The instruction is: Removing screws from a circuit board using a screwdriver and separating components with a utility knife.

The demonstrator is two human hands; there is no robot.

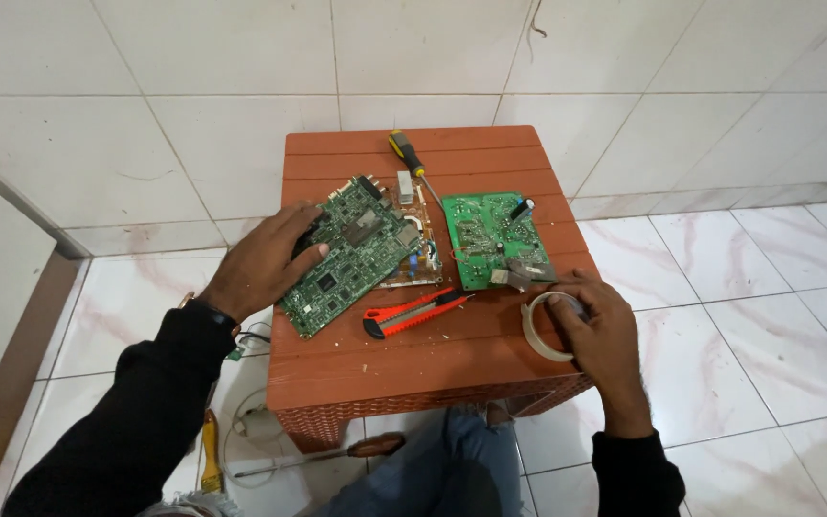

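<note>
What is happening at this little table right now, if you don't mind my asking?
A person sits at a small red plastic table. Their left hand rests on a large green circuit board, while their right hand grips a roll of tape. A second green circuit board lies beside it, with a red utility knife in front and a yellow-handled screwdriver at the back.
</note>
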